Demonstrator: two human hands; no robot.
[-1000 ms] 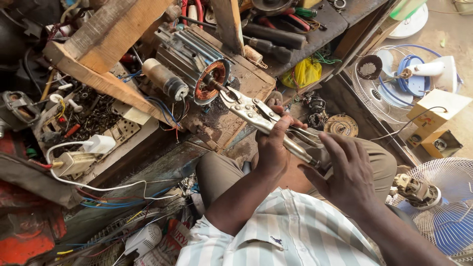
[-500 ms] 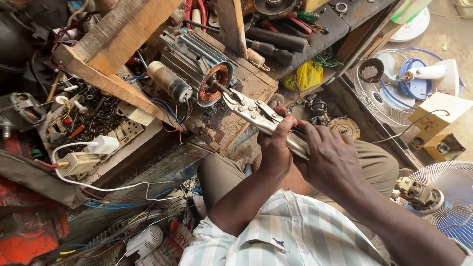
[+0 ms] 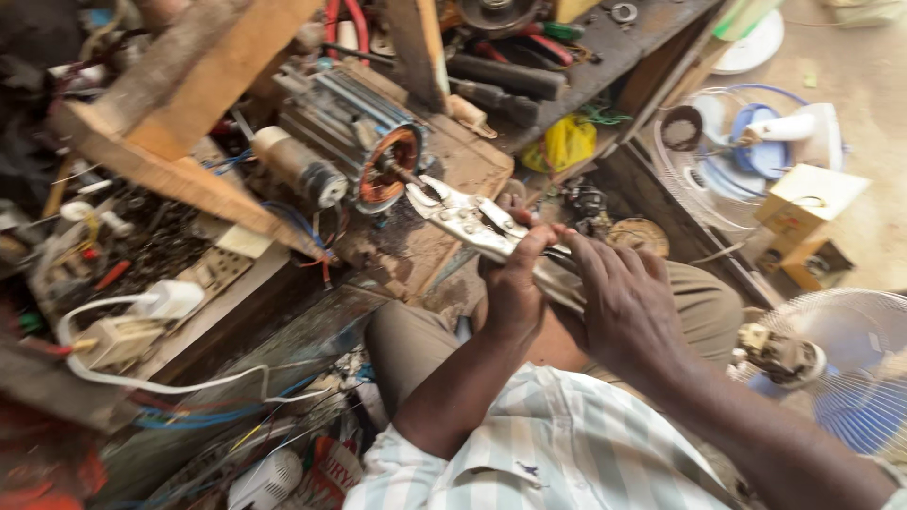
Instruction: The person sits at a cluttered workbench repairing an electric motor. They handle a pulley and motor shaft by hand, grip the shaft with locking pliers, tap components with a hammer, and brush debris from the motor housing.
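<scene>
Both my hands grip a pair of silver locking pliers [image 3: 463, 217]. My left hand [image 3: 518, 283] wraps the middle of the handles, thumb on top. My right hand [image 3: 628, 307] covers the rear end of the handles. The pliers' jaws clamp on the shaft of an electric motor [image 3: 354, 132] with copper windings showing at its open end. The motor lies on a worn wooden workbench [image 3: 444, 246] in front of my knees.
A cylindrical capacitor [image 3: 298, 170] with wires lies left of the motor. Wooden beams [image 3: 179, 104] cross at upper left. White plugs and cables [image 3: 132, 331] lie at left. Fan parts [image 3: 746, 142], small boxes [image 3: 803, 208] and a blue fan [image 3: 850, 378] stand on the floor at right.
My right hand has slid along the pliers' handles toward my left hand. The view has shifted slightly; the pliers stay on the motor shaft.
</scene>
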